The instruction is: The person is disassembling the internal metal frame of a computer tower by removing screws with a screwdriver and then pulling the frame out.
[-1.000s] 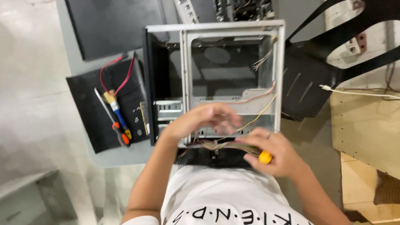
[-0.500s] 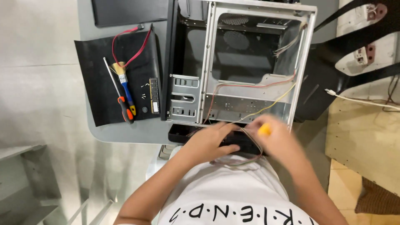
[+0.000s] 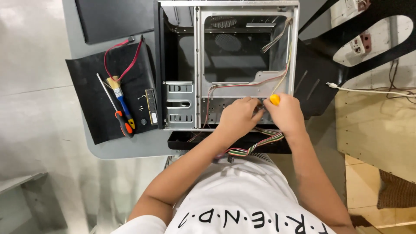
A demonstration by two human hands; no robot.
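Hands are both down at the front lower edge of the open computer case (image 3: 225, 65), which lies on the grey surface (image 3: 130, 149). My right hand (image 3: 286, 115) is closed around a yellow-handled screwdriver (image 3: 274, 99), left hand (image 3: 236, 117) curled right beside it, touching the metal frame; can't tell what it pinches. Striped ribbon cable (image 3: 255, 146) trails under my wrists. Off left, a black mat (image 3: 93, 86) carries a brush (image 3: 121, 102) and another screwdriver (image 3: 115, 108).

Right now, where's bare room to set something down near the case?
Free: black mat left of the screwdriver; grey table strip below the mat; case floor under the vent. Crowded: lower case edge, where left hand, right hand and ribbon wires bunch.
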